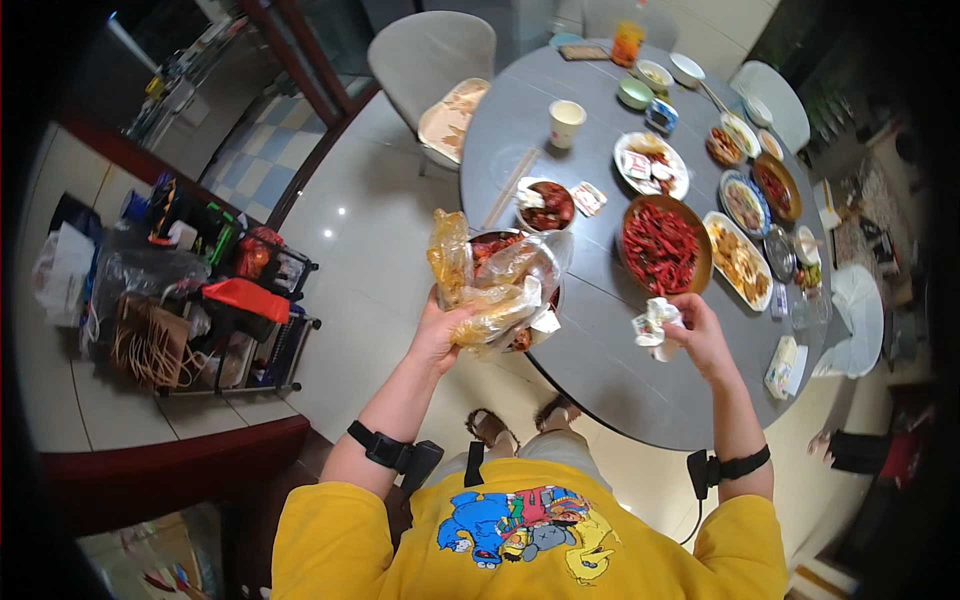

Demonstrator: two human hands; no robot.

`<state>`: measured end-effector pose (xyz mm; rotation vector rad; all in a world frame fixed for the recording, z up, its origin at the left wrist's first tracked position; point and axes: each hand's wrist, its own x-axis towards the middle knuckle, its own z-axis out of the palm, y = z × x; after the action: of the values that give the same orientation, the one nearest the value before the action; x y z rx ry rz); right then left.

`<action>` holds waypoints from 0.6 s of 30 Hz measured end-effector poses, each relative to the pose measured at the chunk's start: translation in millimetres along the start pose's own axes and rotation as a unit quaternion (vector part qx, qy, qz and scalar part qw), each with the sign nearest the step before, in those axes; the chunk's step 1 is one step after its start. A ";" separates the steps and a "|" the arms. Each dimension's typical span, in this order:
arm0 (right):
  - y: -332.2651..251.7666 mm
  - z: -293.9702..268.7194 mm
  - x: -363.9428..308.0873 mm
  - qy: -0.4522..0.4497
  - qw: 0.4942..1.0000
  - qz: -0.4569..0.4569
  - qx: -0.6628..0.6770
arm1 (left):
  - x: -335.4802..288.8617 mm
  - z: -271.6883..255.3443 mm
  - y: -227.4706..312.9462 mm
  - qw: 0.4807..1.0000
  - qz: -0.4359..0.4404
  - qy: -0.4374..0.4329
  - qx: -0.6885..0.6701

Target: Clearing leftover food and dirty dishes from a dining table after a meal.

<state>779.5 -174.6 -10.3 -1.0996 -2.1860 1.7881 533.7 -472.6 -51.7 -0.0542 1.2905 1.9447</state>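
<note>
My left hand is closed at the side of a round bowl, its thumb over the plastic on top. Crumpled, yellow-stained clear plastic, like used disposable gloves, covers most of that bowl, with reddish food scraps and bits of white tissue showing between. The bowl's underside is hidden. Over the table's near edge, my right hand pinches a crumpled white tissue. Just beyond it stands a brown bowl of red chillies. A smaller bowl of dark red scraps sits past the held bowl.
The round grey table carries several plates and bowls of leftovers, a paper cup, chopsticks and a tissue pack. A grey chair stands at the far left. A loaded cart is on the left floor.
</note>
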 end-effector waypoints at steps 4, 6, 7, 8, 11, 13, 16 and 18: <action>-106.6 134.1 8.5 -0.141 0.979 -0.131 0.061 | -3.7 -48.6 23.3 0.999 0.038 0.001 -0.038; -136.4 201.4 22.0 -0.177 0.966 -0.185 0.029 | -5.1 -67.2 39.9 0.997 0.064 0.008 -0.040; -152.0 232.4 27.7 -0.165 0.962 -0.211 -0.042 | -6.3 -76.4 49.1 0.996 0.068 0.019 -0.050; -167.6 261.1 31.8 -0.150 0.953 -0.239 -0.112 | -7.2 -84.0 60.8 0.995 0.073 0.028 -0.059; -188.9 333.8 64.8 -0.120 0.931 -0.287 -0.189 | 1.7 -115.8 90.5 0.991 0.096 0.052 -0.082; -202.1 374.2 86.3 -0.104 0.900 -0.341 -0.252 | 14.0 -147.8 107.8 0.985 0.117 0.078 -0.097; -222.9 430.4 124.1 -0.099 0.880 -0.384 -0.261 | 37.3 -191.0 141.3 0.978 0.150 0.104 -0.103; -245.2 464.2 155.8 -0.082 0.877 -0.393 -0.264 | 59.4 -216.2 169.3 0.977 0.141 0.110 -0.118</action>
<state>318.4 -468.9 14.4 -0.0022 -2.7200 0.9741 307.9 -639.8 -52.6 -0.2203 1.2537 2.3853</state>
